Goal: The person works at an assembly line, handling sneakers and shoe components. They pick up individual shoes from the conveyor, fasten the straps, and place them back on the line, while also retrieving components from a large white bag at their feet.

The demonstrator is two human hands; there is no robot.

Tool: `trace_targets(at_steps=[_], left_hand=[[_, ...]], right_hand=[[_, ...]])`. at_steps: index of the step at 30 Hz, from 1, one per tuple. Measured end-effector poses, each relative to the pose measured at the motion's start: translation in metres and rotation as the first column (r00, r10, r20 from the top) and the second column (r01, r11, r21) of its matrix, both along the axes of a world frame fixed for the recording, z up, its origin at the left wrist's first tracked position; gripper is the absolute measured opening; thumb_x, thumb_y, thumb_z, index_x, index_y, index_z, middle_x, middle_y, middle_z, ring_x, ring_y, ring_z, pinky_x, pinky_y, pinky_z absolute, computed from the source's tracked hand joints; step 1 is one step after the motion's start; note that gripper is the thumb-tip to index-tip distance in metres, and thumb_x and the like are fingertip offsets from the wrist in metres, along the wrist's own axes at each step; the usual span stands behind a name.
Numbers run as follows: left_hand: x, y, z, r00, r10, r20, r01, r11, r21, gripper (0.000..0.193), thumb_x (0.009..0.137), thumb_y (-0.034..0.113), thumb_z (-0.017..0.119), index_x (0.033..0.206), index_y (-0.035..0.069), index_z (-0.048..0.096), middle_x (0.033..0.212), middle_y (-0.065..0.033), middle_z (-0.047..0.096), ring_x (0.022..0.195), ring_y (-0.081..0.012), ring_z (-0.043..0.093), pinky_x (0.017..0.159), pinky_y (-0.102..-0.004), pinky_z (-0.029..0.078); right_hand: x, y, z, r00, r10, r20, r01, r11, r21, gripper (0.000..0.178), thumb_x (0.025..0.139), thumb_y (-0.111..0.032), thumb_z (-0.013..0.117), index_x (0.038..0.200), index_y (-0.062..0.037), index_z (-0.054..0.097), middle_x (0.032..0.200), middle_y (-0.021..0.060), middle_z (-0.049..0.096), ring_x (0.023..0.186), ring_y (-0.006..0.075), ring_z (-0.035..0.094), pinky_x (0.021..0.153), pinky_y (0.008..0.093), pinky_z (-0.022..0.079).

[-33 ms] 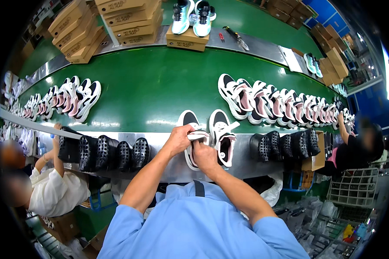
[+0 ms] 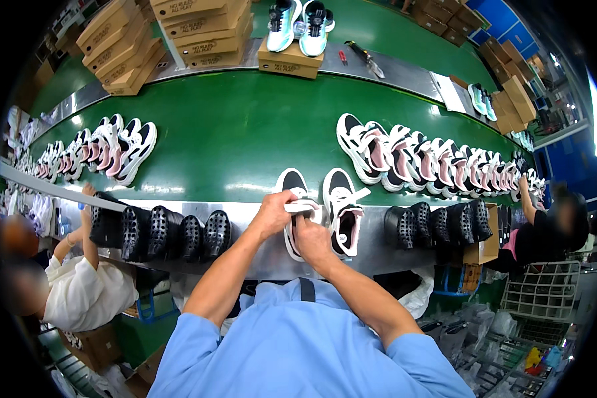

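Observation:
Two white-and-black sneakers with pink lining stand side by side in front of me, toes pointing away. My left hand (image 2: 274, 213) is closed on the raised tongue (image 2: 301, 207) of the left sneaker (image 2: 292, 180). At the same shoe's opening, my right hand (image 2: 313, 241) has its fingers curled down inside, their tips hidden. The right sneaker (image 2: 339, 182) sits just beside it, laces loose and one white lace or strap end sticking out to the right; neither hand touches it.
Black dimpled shoe forms line the metal ledge to the left (image 2: 164, 233) and right (image 2: 438, 225). Rows of similar sneakers (image 2: 423, 159) rest on the green belt (image 2: 245, 139). Shoe boxes (image 2: 290, 64) and a cutter (image 2: 365, 58) lie on the far shelf. Co-workers stand at both sides.

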State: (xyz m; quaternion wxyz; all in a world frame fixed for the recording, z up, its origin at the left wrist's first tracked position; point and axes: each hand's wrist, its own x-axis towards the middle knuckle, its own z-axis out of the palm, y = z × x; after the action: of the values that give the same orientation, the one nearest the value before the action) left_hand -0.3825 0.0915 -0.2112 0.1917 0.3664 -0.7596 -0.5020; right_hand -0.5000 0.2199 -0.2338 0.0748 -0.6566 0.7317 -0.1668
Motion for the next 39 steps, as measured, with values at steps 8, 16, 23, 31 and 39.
trace_targets(at_steps=[8,16,23,31,39], left_hand=[[0.033,0.08,-0.025,0.918,0.288,0.272,-0.297,0.955,-0.008,0.076,0.079,0.018,0.081,0.146,0.004,0.049,0.112,-0.0283,0.064,0.111,-0.047,0.062,0.096,-0.0542,0.052],[0.048,0.059,-0.006,0.91,0.121,0.396,-0.073,0.988,-0.133,0.046,0.085,0.006,0.063,0.131,-0.001,0.06,0.12,-0.0264,0.064,0.111,-0.0477,0.063,0.096,-0.0552,0.052],[0.034,0.068,-0.036,0.883,0.33,0.333,-0.285,0.942,-0.178,0.047,0.084,-0.004,0.058,0.129,0.008,0.067,0.113,-0.0229,0.062,0.108,-0.0442,0.062,0.095,-0.0531,0.05],[0.047,0.058,-0.02,0.927,0.336,0.165,-0.325,0.941,-0.091,0.059,0.079,-0.007,0.06,0.134,0.013,0.07,0.105,-0.017,0.064,0.1,-0.0376,0.064,0.09,-0.044,0.053],[0.059,0.054,-0.042,0.928,0.369,0.046,-0.362,0.925,-0.114,0.056,0.085,0.004,0.072,0.14,0.011,0.06,0.102,-0.0189,0.064,0.094,-0.0366,0.066,0.082,-0.0443,0.054]], right_hand=[[0.012,0.011,0.029,0.883,-0.25,0.397,0.283,0.959,-0.026,0.062,0.086,-0.016,0.079,0.137,0.0039,0.049,0.124,0.0291,0.057,0.118,0.0457,0.057,0.097,0.0492,0.05],[-0.013,-0.02,-0.014,0.917,-0.012,0.4,0.028,0.999,-0.034,0.081,0.078,-0.026,0.085,0.145,-0.0006,0.048,0.132,0.0244,0.06,0.127,0.0421,0.055,0.105,0.0482,0.049],[-0.022,-0.029,0.014,0.959,0.082,0.27,-0.081,0.997,-0.016,0.061,0.078,-0.022,0.085,0.131,-0.0069,0.059,0.123,0.0169,0.065,0.122,0.0363,0.059,0.101,0.0443,0.052],[-0.024,-0.041,0.009,0.863,0.39,0.321,-0.291,0.903,-0.315,0.043,0.071,-0.002,0.073,0.113,-0.0054,0.066,0.123,0.0121,0.066,0.117,0.0382,0.059,0.103,0.0477,0.049],[-0.011,-0.055,0.019,0.781,0.555,0.286,-0.569,0.822,-0.041,0.043,0.069,0.003,0.066,0.111,-0.0059,0.065,0.119,0.0108,0.062,0.119,0.0349,0.055,0.104,0.0464,0.045]])
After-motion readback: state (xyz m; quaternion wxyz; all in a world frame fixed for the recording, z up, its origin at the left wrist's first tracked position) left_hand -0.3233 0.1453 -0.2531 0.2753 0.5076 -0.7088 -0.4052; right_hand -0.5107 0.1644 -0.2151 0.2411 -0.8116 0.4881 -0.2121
